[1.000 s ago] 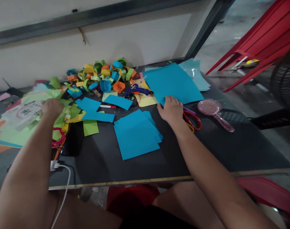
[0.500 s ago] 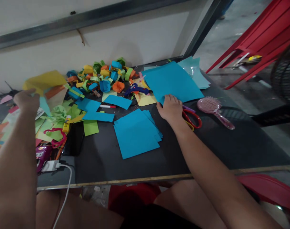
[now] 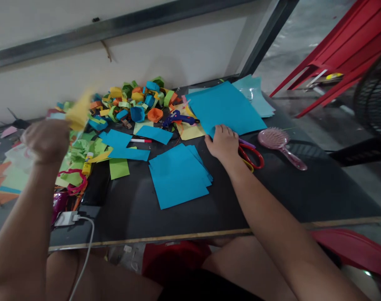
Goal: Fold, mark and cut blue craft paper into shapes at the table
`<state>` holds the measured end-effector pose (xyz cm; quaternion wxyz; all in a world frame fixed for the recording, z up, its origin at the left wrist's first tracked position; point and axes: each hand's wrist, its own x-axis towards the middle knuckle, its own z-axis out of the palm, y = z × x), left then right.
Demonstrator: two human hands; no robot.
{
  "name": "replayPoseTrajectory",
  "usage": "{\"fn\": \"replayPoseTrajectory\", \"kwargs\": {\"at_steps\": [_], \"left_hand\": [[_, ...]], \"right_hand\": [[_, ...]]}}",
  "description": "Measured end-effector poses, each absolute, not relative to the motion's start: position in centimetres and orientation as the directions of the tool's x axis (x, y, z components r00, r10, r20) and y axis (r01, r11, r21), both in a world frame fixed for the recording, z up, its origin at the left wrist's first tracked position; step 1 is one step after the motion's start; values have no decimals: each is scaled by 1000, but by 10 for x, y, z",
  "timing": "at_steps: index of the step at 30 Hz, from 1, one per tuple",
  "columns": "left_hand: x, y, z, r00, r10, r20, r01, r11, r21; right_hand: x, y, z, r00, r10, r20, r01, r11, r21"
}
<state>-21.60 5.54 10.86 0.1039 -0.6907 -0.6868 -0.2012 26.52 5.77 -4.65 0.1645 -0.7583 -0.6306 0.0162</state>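
My left hand (image 3: 46,140) is closed and raised over the paper scraps on the left, blurred by motion. A sheet of yellow paper (image 3: 80,110), smeared too, sticks out from its far side. At the lower left corner of a large blue sheet (image 3: 226,106), my right hand (image 3: 223,144) lies with its fingers slightly apart on the paper. Red-handled scissors (image 3: 256,155) are just right of that hand. Nearer to me is a stack of blue square sheets (image 3: 179,177), with several blue strips (image 3: 154,133) beyond it.
A heap of coloured paper pieces (image 3: 138,100) lies against the wall, beside a blue glue gun (image 3: 180,119). A pink hairbrush (image 3: 281,146) is at the right. On the left are a glue stick (image 3: 87,164), a dark phone (image 3: 96,186) and a white charger (image 3: 65,218) with its cable.
My left hand has swung right and toward me, carrying the yellow paper with it. My right hand has stayed on the corner of the large blue sheet.
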Motion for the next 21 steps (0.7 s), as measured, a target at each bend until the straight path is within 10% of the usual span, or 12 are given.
{"fn": "replayPoseTrajectory", "kwargs": {"at_steps": [4,7,16,21], "left_hand": [[-158,7,104,458,876,-149,889,-454,66],[-128,-17,106,552,771,-317,826,-557,81],[-112,-18,113,604,787,-128,797,-592,122],[-89,-7,114,280,819,501,918,-381,110]], "right_hand": [[265,57,-44,199,964,179,952,-147,-269],[265,57,-44,199,964,176,950,-146,-276],[265,59,-44,204,969,142,946,-158,-283],[266,59,-45,193,968,160,948,-143,-283]]}}
